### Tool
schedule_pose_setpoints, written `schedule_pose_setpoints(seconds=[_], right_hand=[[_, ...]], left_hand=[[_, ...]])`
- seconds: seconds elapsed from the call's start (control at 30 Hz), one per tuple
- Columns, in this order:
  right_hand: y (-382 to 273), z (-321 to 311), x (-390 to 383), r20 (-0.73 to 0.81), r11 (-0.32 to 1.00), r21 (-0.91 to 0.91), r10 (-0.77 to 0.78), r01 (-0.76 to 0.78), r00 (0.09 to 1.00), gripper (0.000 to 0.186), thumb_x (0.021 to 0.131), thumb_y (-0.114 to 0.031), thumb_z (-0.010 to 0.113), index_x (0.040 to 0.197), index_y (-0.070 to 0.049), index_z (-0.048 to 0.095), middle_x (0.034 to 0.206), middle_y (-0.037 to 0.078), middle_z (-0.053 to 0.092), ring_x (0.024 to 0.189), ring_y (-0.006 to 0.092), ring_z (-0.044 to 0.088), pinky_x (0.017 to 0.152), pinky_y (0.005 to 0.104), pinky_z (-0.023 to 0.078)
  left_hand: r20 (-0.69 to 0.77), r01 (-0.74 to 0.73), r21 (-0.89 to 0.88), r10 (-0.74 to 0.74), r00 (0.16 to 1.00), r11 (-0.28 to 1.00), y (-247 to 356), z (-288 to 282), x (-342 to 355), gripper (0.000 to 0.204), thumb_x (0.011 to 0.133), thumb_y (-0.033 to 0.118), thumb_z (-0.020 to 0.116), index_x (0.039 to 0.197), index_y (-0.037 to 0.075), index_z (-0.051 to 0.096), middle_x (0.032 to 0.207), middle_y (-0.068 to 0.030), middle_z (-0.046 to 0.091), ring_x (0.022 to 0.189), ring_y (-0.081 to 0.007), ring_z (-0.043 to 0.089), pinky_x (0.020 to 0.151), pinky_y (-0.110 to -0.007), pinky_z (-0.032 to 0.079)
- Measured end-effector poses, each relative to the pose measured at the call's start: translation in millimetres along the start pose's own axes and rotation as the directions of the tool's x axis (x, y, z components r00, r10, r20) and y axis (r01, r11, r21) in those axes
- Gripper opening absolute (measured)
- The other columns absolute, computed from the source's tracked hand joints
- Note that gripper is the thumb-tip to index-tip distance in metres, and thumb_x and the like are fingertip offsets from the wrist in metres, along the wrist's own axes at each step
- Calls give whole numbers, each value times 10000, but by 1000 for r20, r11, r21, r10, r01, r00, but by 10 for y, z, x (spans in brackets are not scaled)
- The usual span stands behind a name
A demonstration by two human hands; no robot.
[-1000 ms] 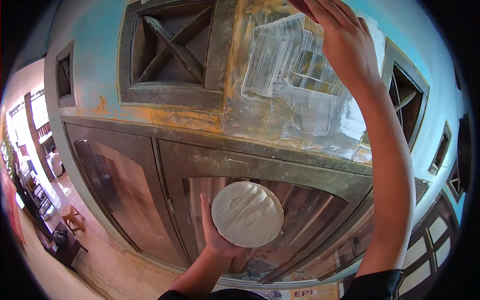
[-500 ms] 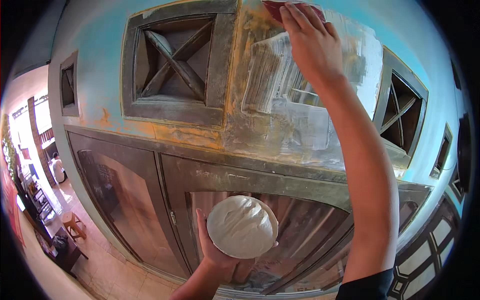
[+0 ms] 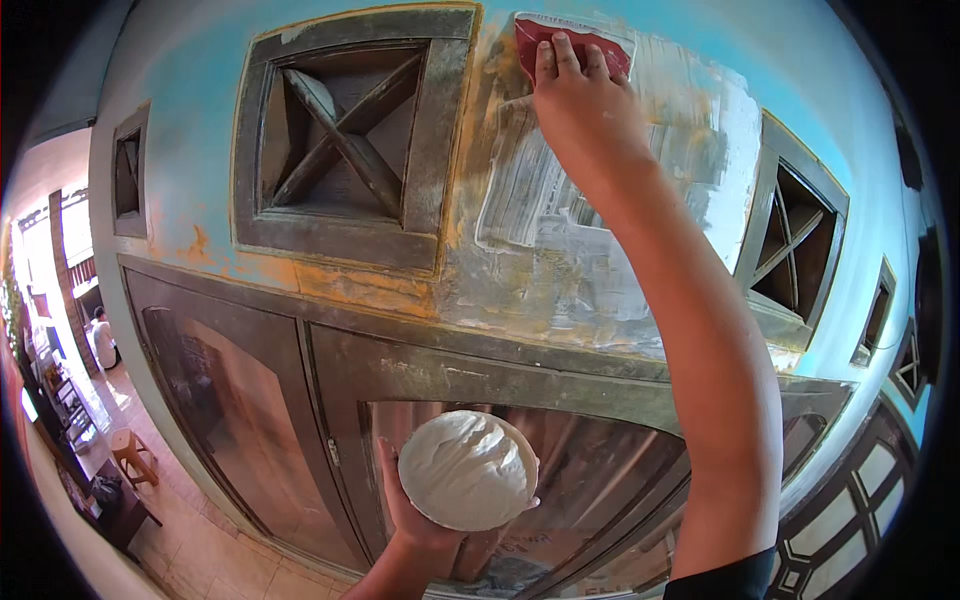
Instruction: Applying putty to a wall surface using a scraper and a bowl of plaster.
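High on the wall, my right hand (image 3: pixel 590 110) presses a flat dark-red spreader (image 3: pixel 580 45) against the surface, its fingers laid over the blade. A white line of filler shows along the spreader's upper edge. Around it the wall patch (image 3: pixel 560 260) carries streaky white and grey filler over orange and brown stains. Lower down, my left hand (image 3: pixel 410 510) cups a round bowl from below and the side. White, creamy filler (image 3: pixel 468 470) heaps up in it, ridged on top. The bowl's underside and most of my left fingers are hidden.
Brown wooden vents with crossed bars flank the patch, one at the left (image 3: pixel 340 140), one at the right (image 3: pixel 793 235). Below run wooden doors (image 3: pixel 500 375) with glass panes. At the far left are a stool (image 3: pixel 133 455), a dark table and a seated person (image 3: pixel 103 340).
My right hand and the spreader have come a little down and left on the wall, showing more of the blade. The bowl sits slightly lower and further left in view, which has shifted somewhat.
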State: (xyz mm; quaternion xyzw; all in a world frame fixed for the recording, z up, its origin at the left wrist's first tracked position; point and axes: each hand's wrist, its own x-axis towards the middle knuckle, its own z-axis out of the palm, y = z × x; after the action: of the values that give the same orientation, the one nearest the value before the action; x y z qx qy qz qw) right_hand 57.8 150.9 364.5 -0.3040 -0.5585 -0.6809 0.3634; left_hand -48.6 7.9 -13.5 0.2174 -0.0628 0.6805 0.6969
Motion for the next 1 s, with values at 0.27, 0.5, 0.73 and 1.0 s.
schedule_pose_setpoints(seconds=[0.27,0.5,0.73,1.0], right_hand=[[-193,-143,-77,193,998,37,48,-56,980,650,924,-148,682,1506,56,479,1559,252,488,1335,485,566,861,534,593],[-182,-111,-256,-33,998,-13,64,-64,997,569,918,-163,675,1452,2,567,1526,193,546,1281,470,613,834,532,602],[149,-46,-92,-103,1000,15,7,-6,995,517,908,-145,651,1400,5,603,1486,160,593,1194,460,667,798,487,622],[-235,-377,-255,283,999,37,4,-15,959,636,913,-127,667,1505,31,496,1598,210,454,1289,538,581,845,525,622]], left_hand=[[-14,-19,-16,19,1000,1000,2,1,-25,934,979,824,210,1547,131,472,1605,-152,448,1437,-443,439,1173,-681,320],[-98,-67,205,89,991,977,-19,1,-62,937,971,832,213,1556,145,466,1612,-150,438,1439,-461,429,1149,-726,317],[-85,81,3,-81,993,997,-52,2,-2,983,932,871,268,1527,121,489,1554,-128,507,1403,-433,486,1132,-702,369],[-76,98,44,-94,993,994,-123,-44,15,1014,904,898,273,1563,148,446,1631,-150,393,1439,-498,407,1082,-854,261]])
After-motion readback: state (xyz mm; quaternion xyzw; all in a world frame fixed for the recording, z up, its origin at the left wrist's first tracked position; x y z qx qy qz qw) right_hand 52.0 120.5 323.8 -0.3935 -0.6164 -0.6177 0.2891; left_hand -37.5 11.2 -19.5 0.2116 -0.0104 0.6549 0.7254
